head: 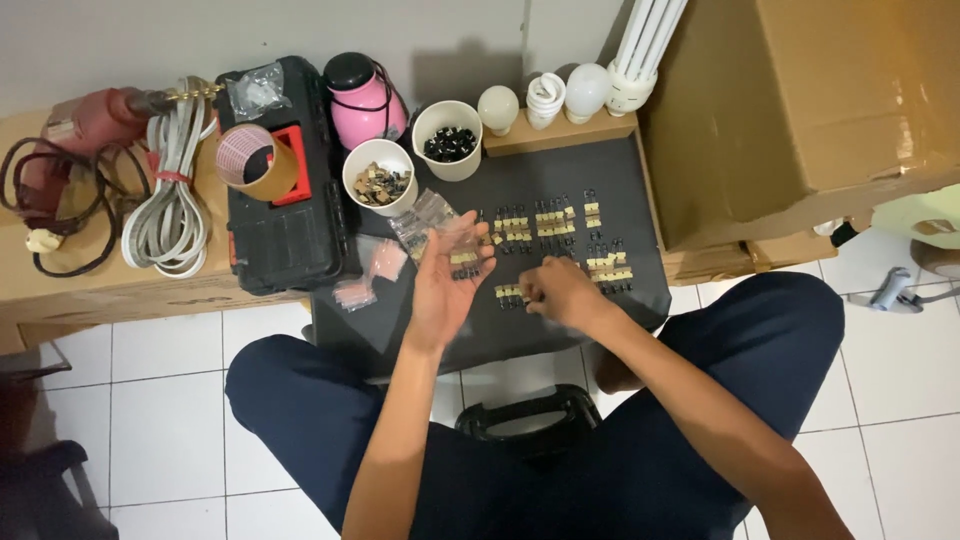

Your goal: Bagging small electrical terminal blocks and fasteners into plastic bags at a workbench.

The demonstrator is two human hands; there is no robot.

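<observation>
Left hand (447, 283): palm up, fingers loosely spread, a few small tan-and-black clips (463, 258) lying on the fingertips; nothing clamped.
Right hand (560, 291): fingers curled down and pinched onto a clip at the lower row's left end (508, 293); blurred.
Clip rows (548, 222): on the black mat (620, 180), at 12 o'clock from the right hand.
Cups: one with brown bits (379, 176), one with black bits (447, 139), at 11 o'clock from the left hand.
Toolbox (285, 225): black, at 9 o'clock of the mat.

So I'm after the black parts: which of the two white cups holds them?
The rear white cup, beside the pink bottle; the nearer cup holds brownish pieces.
</observation>
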